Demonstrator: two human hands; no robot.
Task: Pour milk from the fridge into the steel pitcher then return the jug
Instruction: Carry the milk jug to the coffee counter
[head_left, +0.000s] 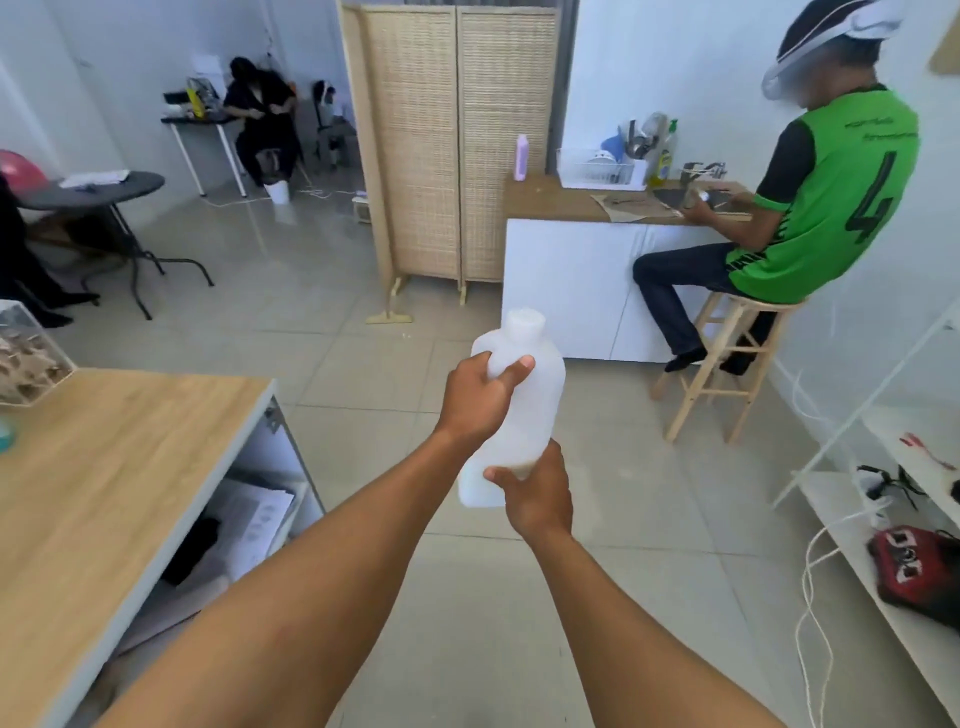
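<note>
Gripping jug (535, 395), both arms outstretched.

- Gripping a milk jug (530, 410) of translucent white plastic, matt and smooth, cap included, with both bare hands: left hand (475, 397), right hand (535, 491).
- Showing pale wood-grain laminate, smooth and satin, on the bench (104, 467) at left.
- Gleaming underfoot: floor (322, 291) of large grey tiles, glossy, catching window light.
- Standing behind: folding screen (452, 140) of woven cane, rough-textured, in light wood frames.
- Facing forward: white counter (571, 280) with smooth matt fronts under a brown wooden top.
- Carrying a seated person: stool (722, 358) of bare pale wood, unvarnished-looking.
- Shining faintly: green jersey (831, 192) of slick synthetic cloth.
</note>
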